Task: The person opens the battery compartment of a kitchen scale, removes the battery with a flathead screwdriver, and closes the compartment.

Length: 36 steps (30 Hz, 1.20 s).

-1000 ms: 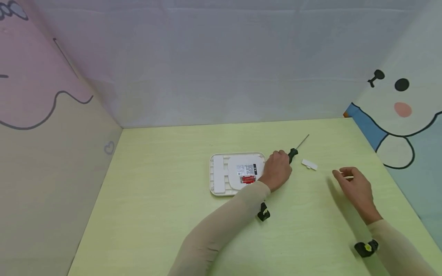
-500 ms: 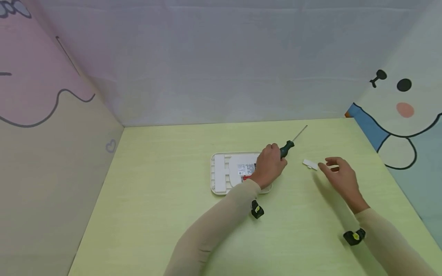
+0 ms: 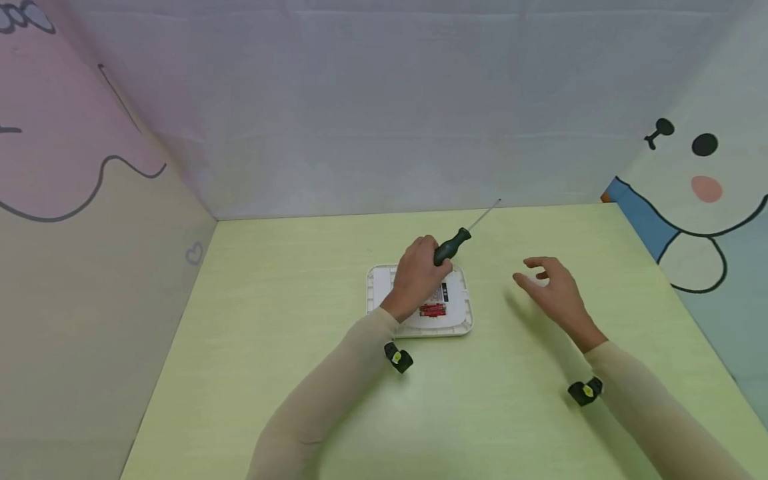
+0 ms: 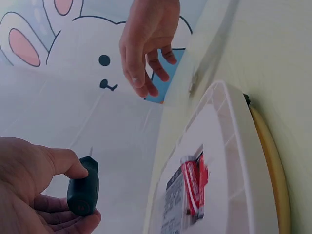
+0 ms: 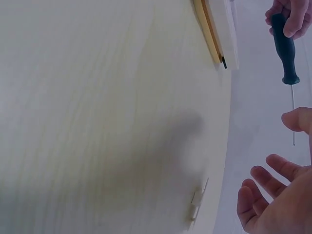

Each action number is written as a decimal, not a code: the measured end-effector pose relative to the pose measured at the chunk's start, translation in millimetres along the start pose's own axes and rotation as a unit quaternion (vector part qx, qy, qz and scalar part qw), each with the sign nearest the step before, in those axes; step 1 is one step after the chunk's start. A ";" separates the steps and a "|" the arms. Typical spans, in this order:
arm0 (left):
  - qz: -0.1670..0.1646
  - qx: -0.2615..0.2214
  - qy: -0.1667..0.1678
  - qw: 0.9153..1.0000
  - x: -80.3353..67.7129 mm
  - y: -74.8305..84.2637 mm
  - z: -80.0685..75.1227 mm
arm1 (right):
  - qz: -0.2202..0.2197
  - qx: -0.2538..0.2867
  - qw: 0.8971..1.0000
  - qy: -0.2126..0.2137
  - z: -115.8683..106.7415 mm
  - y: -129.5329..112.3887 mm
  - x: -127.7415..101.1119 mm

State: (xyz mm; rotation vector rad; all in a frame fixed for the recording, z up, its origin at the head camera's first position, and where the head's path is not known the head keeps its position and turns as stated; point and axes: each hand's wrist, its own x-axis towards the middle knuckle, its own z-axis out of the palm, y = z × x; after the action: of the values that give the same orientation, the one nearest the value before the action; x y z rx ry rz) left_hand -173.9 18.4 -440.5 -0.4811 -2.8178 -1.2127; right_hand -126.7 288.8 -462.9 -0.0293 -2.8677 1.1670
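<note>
My left hand (image 3: 418,272) grips the dark green handle of a screwdriver (image 3: 453,245), held above a white flat device (image 3: 461,313) that lies underside up on the green table. The thin shaft points up and to the far right. Red batteries (image 3: 432,310) show in the device's open compartment. To the right of the device, my right hand (image 3: 547,285) hovers over the table with loose, spread fingers, holding nothing. In the right wrist view a small white cover piece (image 5: 197,204) lies on the table under that hand (image 5: 275,197). The left wrist view shows the handle (image 4: 83,188) in my fingers.
Soft panels wall in the green table (image 3: 288,320): pink on the left, grey behind, a cartoon figure (image 3: 699,173) on the right. Black wrist cameras (image 3: 399,357) sit on both sleeves.
My left hand has carried the screwdriver left and up, from beside the device to above it. My right hand has moved left, over the small white cover piece.
</note>
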 end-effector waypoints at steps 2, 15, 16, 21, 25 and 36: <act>-0.010 -0.002 0.009 1.000 -3.0 -7.3 -11.4 | -0.006 0.001 1.000 -0.013 4.0 -6.7 4.4; -0.047 -0.019 0.034 0.998 -46.2 -62.7 -80.2 | -0.068 -0.012 0.991 -0.114 33.5 -50.7 21.8; -0.047 -0.022 0.035 0.998 -50.0 -66.6 -85.4 | -0.073 -0.011 0.990 -0.120 35.9 -52.8 22.5; -0.042 -0.039 0.048 0.997 -68.9 -83.5 -107.0 | -0.099 -0.042 0.982 -0.154 50.0 -58.0 23.8; -0.038 -0.038 0.050 0.997 -84.4 -91.6 -117.0 | -0.142 -0.070 0.974 -0.162 58.8 -57.5 22.8; -0.047 -0.041 0.028 0.998 -122.5 -106.7 -128.6 | -0.178 -0.109 0.959 -0.191 75.5 -54.6 15.0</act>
State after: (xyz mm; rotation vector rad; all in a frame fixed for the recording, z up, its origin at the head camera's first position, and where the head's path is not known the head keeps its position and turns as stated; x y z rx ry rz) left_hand -100.2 -175.2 -445.1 -0.3169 -2.7809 -1.3419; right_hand -145.4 197.5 -478.3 0.7494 -3.1176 0.8619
